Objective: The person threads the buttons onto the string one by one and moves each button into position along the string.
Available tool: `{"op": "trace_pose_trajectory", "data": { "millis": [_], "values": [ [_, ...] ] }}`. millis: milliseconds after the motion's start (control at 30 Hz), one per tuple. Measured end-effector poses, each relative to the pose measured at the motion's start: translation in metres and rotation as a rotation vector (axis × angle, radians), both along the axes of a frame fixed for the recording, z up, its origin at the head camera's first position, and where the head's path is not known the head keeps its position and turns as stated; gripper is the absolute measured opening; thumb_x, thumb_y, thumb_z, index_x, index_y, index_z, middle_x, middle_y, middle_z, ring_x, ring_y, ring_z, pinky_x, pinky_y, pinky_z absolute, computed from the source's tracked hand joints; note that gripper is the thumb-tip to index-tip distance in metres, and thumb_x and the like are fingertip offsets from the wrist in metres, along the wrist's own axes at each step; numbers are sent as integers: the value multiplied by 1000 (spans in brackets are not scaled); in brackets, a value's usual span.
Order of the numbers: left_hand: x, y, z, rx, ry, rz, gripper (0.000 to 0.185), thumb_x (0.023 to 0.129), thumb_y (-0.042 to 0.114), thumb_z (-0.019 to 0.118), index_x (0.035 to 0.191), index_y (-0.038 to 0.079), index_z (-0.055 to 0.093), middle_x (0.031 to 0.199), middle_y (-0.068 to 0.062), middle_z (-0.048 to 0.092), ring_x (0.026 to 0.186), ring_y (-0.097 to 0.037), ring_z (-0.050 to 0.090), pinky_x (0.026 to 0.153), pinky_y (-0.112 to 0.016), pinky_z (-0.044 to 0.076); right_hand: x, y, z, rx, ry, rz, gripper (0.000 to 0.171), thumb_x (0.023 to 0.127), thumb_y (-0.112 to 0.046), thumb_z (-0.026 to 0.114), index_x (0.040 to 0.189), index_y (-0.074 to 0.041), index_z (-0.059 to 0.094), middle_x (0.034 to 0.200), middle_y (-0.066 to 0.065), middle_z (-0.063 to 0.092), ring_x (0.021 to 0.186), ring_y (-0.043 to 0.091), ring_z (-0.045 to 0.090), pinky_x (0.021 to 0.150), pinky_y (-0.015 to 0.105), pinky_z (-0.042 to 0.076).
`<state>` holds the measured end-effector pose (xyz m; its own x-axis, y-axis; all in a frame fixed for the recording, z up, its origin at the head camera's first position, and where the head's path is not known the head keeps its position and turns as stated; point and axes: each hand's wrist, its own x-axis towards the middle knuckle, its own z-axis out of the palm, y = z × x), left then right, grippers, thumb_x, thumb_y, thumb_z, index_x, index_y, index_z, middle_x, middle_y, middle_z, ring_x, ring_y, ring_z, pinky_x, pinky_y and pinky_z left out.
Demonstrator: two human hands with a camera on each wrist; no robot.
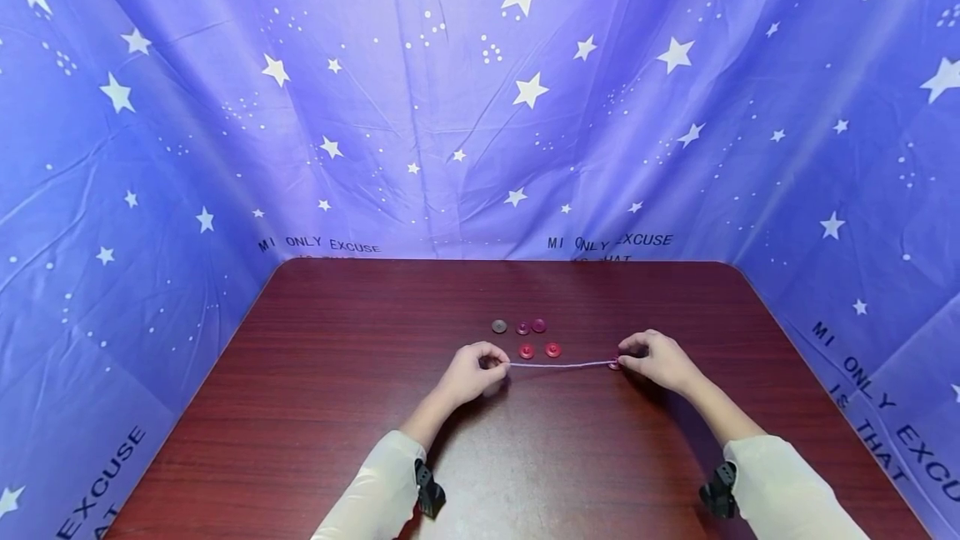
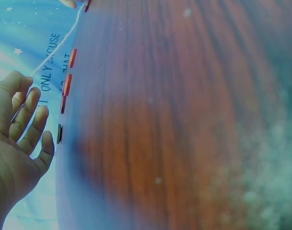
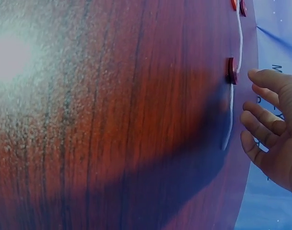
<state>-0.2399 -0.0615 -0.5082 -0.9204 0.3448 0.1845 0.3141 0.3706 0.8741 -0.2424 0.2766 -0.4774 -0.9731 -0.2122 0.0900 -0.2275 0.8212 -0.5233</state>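
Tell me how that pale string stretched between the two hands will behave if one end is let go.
The string is thin and runs straight only between the left hand and right hand, so it would probably go limp. In the right wrist view its free end already curves. The button on it might slide.

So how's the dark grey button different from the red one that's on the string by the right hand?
The grey button lies loose in the far group of buttons, touched by neither hand; the red button sits on the string at the right hand. The grey one is dull and dark, the red one bright. The grey one looks a little larger, though the fingers partly hide the red one. Both are round and rest on the wooden table.
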Motion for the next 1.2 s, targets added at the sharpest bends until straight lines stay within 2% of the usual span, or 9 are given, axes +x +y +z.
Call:
{"op": "trace_pose_trajectory", "data": {
  "millis": [300,767,1033,1200],
  "values": [
    [-1,1,1,-22,14,6,5,82,11,65,84,7,68,77,-3,62,69,-5,53,63,-16,45,-3,-5,2,-22,9,-10,19,80,-17,70,95,-5,69,88,6,64,77,13,55,69,29,44],
    [-1,2,1,-23,18,7,5,82,11,65,84,6,68,76,-3,62,68,-5,53,62,-16,45,-6,-17,3,-67,38,27,19,80,-16,70,95,-3,69,85,5,65,72,6,56,66,23,44],
    [-2,3,1,-17,9,3,5,82,10,65,84,5,67,75,-3,62,67,-4,52,62,-15,45,-4,-29,6,-161,-15,56,22,81,-11,69,99,2,67,84,8,62,59,9,60,55,20,46],
    [-1,4,2,-21,15,2,5,82,10,65,84,6,67,76,-3,63,67,-3,52,62,-16,45,-4,-34,7,-167,-16,68,22,81,-11,69,99,1,67,84,8,62,56,7,57,54,20,46]
  ]
}}
